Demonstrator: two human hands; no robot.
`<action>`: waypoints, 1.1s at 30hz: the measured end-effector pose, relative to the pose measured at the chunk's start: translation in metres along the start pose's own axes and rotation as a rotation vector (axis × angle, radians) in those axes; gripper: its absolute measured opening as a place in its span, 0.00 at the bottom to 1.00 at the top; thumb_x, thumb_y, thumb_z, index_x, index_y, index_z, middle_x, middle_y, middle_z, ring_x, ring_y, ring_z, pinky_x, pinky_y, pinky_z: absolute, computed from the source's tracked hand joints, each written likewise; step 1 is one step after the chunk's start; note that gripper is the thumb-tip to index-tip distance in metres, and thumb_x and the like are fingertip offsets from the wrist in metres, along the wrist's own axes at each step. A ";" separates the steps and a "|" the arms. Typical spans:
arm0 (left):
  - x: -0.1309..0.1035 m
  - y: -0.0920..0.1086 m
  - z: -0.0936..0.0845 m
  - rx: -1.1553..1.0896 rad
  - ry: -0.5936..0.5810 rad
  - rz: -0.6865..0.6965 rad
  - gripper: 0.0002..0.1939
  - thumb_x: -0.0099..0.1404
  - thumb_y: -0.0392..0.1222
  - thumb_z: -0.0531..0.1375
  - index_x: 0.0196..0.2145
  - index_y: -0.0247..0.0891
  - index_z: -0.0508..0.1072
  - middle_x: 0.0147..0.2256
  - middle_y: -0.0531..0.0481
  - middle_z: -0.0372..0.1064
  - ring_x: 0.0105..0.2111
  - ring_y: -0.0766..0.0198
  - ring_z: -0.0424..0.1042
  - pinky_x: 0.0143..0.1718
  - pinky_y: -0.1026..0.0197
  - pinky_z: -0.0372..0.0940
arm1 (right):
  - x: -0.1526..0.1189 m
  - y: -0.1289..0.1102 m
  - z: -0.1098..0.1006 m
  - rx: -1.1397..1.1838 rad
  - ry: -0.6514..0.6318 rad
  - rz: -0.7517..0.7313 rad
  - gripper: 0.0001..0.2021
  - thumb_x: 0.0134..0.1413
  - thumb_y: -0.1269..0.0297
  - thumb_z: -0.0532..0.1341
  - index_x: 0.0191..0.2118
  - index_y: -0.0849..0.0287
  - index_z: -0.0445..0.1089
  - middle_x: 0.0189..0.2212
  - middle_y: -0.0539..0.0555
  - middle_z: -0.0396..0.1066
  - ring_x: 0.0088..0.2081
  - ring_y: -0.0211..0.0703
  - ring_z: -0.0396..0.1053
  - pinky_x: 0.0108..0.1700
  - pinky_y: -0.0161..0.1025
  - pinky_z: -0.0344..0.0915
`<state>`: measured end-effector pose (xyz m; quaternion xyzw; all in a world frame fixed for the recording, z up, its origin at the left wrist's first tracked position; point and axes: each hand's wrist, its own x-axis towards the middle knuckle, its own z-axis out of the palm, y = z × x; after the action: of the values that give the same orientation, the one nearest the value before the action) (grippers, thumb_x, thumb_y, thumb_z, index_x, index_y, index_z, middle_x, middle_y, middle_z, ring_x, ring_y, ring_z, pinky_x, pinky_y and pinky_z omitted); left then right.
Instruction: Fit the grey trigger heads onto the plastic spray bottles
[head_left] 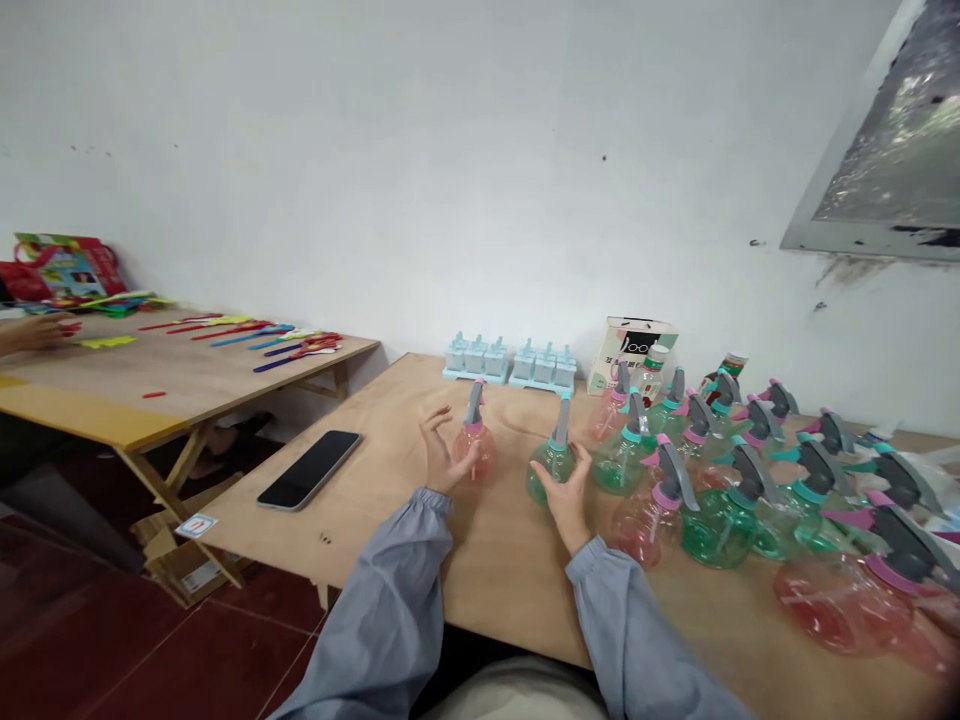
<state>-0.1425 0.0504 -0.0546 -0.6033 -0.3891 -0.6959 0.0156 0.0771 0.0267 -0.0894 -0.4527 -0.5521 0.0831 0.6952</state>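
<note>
Near the middle of the wooden table [495, 560] stands a pink spray bottle [480, 452] with a grey trigger top. My left hand [444, 455] is at its left side, thumb against the bottle and fingers spread apart. To the right, a green spray bottle [551, 462] stands upright with its grey top pointing up. My right hand [566, 485] is around its right and front side, thumb on the front, the fingertips partly behind the bottle.
Several pink and green spray bottles [724, 525] crowd the right side. Blue popsicle moulds [476, 358] and a box [626, 350] stand near the wall. A phone [311, 470] lies left. Another person's hand [34, 333] is over the left table [97, 385], which holds colourful strips.
</note>
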 end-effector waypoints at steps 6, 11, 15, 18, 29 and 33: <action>0.048 0.003 0.001 -0.307 -0.563 -0.263 0.39 0.59 0.53 0.66 0.64 0.43 0.59 0.61 0.39 0.63 0.60 0.50 0.66 0.55 0.50 0.68 | 0.017 0.027 0.010 -0.203 -0.144 0.070 0.51 0.48 0.38 0.65 0.69 0.64 0.45 0.66 0.73 0.54 0.67 0.61 0.54 0.63 0.54 0.58; 0.063 0.004 0.010 -0.332 -0.620 -0.276 0.32 0.55 0.51 0.68 0.56 0.40 0.71 0.54 0.39 0.71 0.55 0.45 0.71 0.50 0.48 0.71 | 0.045 0.045 0.023 -0.370 -0.104 0.156 0.52 0.50 0.41 0.65 0.69 0.72 0.45 0.65 0.78 0.56 0.66 0.64 0.57 0.62 0.53 0.59; 0.052 0.003 0.024 -0.313 -0.536 -0.312 0.23 0.56 0.49 0.66 0.50 0.43 0.74 0.48 0.43 0.75 0.52 0.49 0.74 0.53 0.46 0.70 | 0.060 0.053 0.030 -0.518 -0.094 0.256 0.53 0.49 0.40 0.65 0.67 0.79 0.47 0.62 0.83 0.60 0.62 0.69 0.63 0.58 0.53 0.61; 0.045 0.008 0.028 -0.326 -0.465 -0.350 0.21 0.57 0.48 0.65 0.47 0.40 0.74 0.46 0.45 0.75 0.50 0.54 0.75 0.54 0.49 0.68 | 0.064 0.057 0.032 -0.561 -0.086 0.290 0.53 0.51 0.38 0.63 0.65 0.83 0.50 0.58 0.87 0.62 0.60 0.72 0.66 0.57 0.55 0.62; 0.042 0.058 0.021 -0.491 -0.360 -0.555 0.16 0.54 0.55 0.66 0.30 0.38 0.73 0.31 0.48 0.74 0.36 0.58 0.74 0.42 0.55 0.68 | 0.058 0.061 0.024 -0.571 -0.114 0.271 0.50 0.50 0.40 0.65 0.65 0.77 0.50 0.57 0.81 0.67 0.55 0.67 0.70 0.52 0.49 0.64; 0.042 0.073 0.018 -0.582 -0.469 -0.580 0.16 0.52 0.54 0.65 0.31 0.39 0.74 0.30 0.48 0.74 0.36 0.57 0.74 0.38 0.57 0.67 | 0.057 0.061 0.023 -0.570 -0.124 0.264 0.50 0.49 0.41 0.65 0.65 0.76 0.50 0.58 0.81 0.66 0.55 0.68 0.70 0.52 0.50 0.64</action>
<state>-0.1033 0.0280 0.0186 -0.5899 -0.3233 -0.5968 -0.4374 0.1028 0.1095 -0.0940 -0.6911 -0.5310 0.0417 0.4886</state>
